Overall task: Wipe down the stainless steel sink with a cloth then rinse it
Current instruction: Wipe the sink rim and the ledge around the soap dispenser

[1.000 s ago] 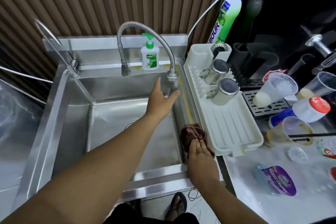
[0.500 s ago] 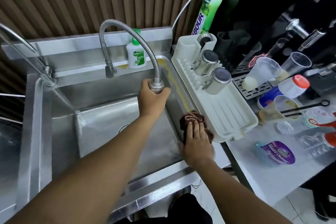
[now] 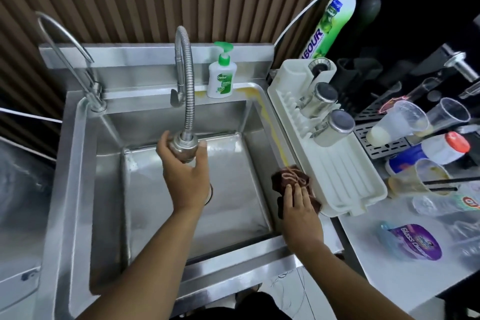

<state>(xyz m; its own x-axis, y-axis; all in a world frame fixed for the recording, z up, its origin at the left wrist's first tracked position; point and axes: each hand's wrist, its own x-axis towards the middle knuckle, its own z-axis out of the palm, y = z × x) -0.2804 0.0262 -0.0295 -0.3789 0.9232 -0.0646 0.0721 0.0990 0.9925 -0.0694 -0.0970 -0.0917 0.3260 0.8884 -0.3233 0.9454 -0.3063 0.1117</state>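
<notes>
The person stands over the stainless steel sink (image 3: 78,169), both bare arms reaching in. The left hand (image 3: 187,176) is curled round the spray head (image 3: 183,144) at the end of the flexible faucet hose (image 3: 188,80), thumb on one side and fingers wrapped round the other, holding it above the middle of the basin. I can't tell whether water is coming out.

The right hand (image 3: 301,213) lies flat, fingers straight and together, pressing down on a dark brown cloth (image 3: 289,179). The cloth is bunched up on the sink's right rim, just beside the white dish rack (image 3: 345,176). A yellowish streak (image 3: 272,127) runs along that rim from the back corner down to the cloth.

On the back ledge a green-pump soap bottle (image 3: 222,78) stands upright just right of the faucet's base. A second, thinner tap (image 3: 70,52) rises at the back left corner. Two steel cups (image 3: 335,125) lie tilted in the rack, and a tall green dish-liquid bottle (image 3: 330,21) leans behind it. Further right, on the counter (image 3: 389,273), sit several clear plastic cups (image 3: 397,122), one holding milky residue, and a purple pouch (image 3: 415,241) lies near the front.
</notes>
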